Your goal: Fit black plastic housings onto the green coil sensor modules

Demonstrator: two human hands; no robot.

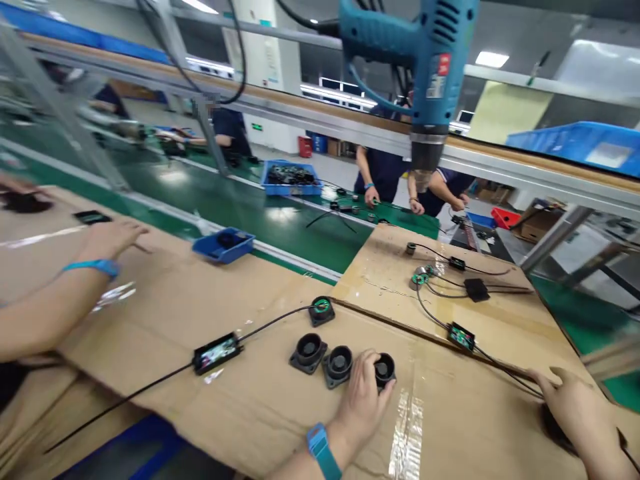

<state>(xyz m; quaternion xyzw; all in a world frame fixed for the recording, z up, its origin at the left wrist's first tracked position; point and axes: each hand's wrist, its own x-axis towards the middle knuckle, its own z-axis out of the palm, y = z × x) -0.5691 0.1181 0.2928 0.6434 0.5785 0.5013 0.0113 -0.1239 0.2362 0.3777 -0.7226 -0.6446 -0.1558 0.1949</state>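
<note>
While left hand (363,393) grips socket (384,369) (rightmost), right hand (575,400) apart.

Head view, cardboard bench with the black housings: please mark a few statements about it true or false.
1. The left hand is closed on the rightmost housing of three black ones in a row. True.
2. The heat gun lies on the cardboard. False: it hangs overhead, nozzle down.
3. The blue tray sits at the edge of the green conveyor. True.
4. The right hand holds the heat gun. False: it rests open on the cardboard beside a black cable.
</note>
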